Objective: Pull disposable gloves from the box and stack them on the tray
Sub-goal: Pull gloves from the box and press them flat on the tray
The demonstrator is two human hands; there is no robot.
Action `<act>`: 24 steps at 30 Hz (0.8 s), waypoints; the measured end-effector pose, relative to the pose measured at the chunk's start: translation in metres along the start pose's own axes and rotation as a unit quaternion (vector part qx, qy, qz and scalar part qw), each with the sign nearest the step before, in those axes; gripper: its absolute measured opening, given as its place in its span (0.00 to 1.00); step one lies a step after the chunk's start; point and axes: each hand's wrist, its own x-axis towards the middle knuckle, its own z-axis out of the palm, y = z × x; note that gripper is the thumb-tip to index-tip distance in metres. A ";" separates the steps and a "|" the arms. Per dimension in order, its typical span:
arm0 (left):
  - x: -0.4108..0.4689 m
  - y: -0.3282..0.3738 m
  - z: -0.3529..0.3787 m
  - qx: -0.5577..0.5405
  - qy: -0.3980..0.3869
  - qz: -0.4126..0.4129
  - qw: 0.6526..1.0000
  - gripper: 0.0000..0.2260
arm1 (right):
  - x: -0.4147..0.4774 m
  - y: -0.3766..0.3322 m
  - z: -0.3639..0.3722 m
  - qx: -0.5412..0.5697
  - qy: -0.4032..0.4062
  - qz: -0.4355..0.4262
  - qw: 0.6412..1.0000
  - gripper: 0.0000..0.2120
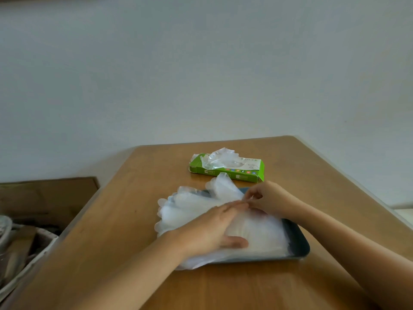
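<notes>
On the table (312, 166), before the box (245, 175), left fingers (234, 206) flatten gloves (185, 209) on tray (297, 238); right fingers (254, 195) seemingly pinch one.

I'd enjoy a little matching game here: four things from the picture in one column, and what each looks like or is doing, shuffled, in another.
Column one:
1. glove box
2. tray
3. left hand
4. right hand

Column two:
A. pinches the edge of the top glove
B. presses flat on the glove stack
C. green, farther back on the table
D. dark, under the stack

Pairs: 1-C, 2-D, 3-B, 4-A.
</notes>
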 end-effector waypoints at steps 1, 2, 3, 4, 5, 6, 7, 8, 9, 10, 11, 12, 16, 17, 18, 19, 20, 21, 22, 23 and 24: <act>-0.001 -0.003 0.002 0.013 -0.029 -0.017 0.999 0.36 | 0.000 0.001 -0.002 -0.025 0.036 0.012 0.999 0.04; -0.002 -0.006 0.003 0.040 -0.048 -0.027 0.998 0.37 | -0.001 0.001 -0.004 -0.055 0.081 0.023 0.995 0.06; -0.002 -0.009 0.005 0.067 -0.058 -0.031 0.996 0.39 | -0.004 0.001 -0.005 -0.085 0.129 0.019 0.988 0.08; 0.000 -0.012 0.006 0.086 -0.063 -0.038 0.994 0.41 | -0.009 -0.001 -0.006 -0.100 0.166 -0.005 0.981 0.09; 0.003 -0.013 0.007 0.101 -0.068 -0.051 0.991 0.44 | -0.016 -0.005 -0.006 -0.100 0.182 -0.048 0.977 0.09; 0.005 -0.014 0.009 0.112 -0.072 -0.064 0.989 0.46 | -0.024 -0.010 -0.005 -0.099 0.168 -0.094 0.976 0.09; 0.008 -0.016 0.010 0.121 -0.074 -0.075 0.987 0.48 | -0.033 -0.016 -0.002 -0.105 0.127 -0.133 0.977 0.11; 0.009 -0.015 0.010 0.125 -0.075 -0.082 0.986 0.48 | -0.042 -0.020 0.003 -0.117 0.064 -0.152 0.979 0.15; 0.009 -0.015 0.010 0.127 -0.077 -0.086 0.985 0.49 | -0.049 -0.020 0.007 -0.137 -0.011 -0.152 0.979 0.20; 0.009 -0.015 0.010 0.130 -0.080 -0.087 0.984 0.49 | -0.053 -0.017 0.009 -0.162 -0.083 -0.143 0.973 0.27; 0.008 -0.016 0.009 0.134 -0.083 -0.088 0.984 0.50 | -0.055 -0.011 0.009 -0.188 -0.138 -0.137 0.963 0.31; 0.006 -0.017 0.008 0.134 -0.087 -0.090 0.983 0.50 | -0.055 -0.005 0.006 -0.208 -0.175 -0.136 0.953 0.34; -0.014 -0.034 -0.014 0.152 -0.124 -0.100 0.975 0.51 | -0.048 0.010 -0.013 -0.230 -0.242 -0.130 0.934 0.40; -0.018 -0.038 -0.022 0.153 -0.135 -0.110 0.973 0.50 | -0.047 0.010 -0.019 -0.225 -0.261 -0.122 0.931 0.41; -0.024 -0.040 -0.033 0.143 -0.140 -0.125 0.972 0.50 | -0.044 0.009 -0.023 -0.218 -0.275 -0.112 0.930 0.40; -0.028 -0.041 -0.045 0.117 -0.135 -0.142 0.974 0.48 | -0.041 0.007 -0.028 -0.206 -0.279 -0.102 0.932 0.39; -0.031 -0.041 -0.057 0.083 -0.120 -0.149 0.978 0.44 | -0.037 0.004 -0.031 -0.190 -0.265 -0.098 0.940 0.36; -0.031 -0.041 -0.069 0.046 -0.100 -0.147 0.983 0.39 | -0.032 0.001 -0.034 -0.174 -0.234 -0.097 0.952 0.31; -0.030 -0.041 -0.080 0.008 -0.074 -0.143 0.987 0.34 | -0.025 -0.002 -0.037 -0.156 -0.185 -0.101 0.965 0.26; -0.027 -0.042 -0.089 -0.029 -0.044 -0.140 0.989 0.29 | -0.017 -0.005 -0.039 -0.137 -0.132 -0.107 0.976 0.22; -0.022 -0.044 -0.097 -0.056 -0.013 -0.139 0.989 0.27 | -0.008 -0.007 -0.041 -0.117 -0.082 -0.117 0.983 0.18</act>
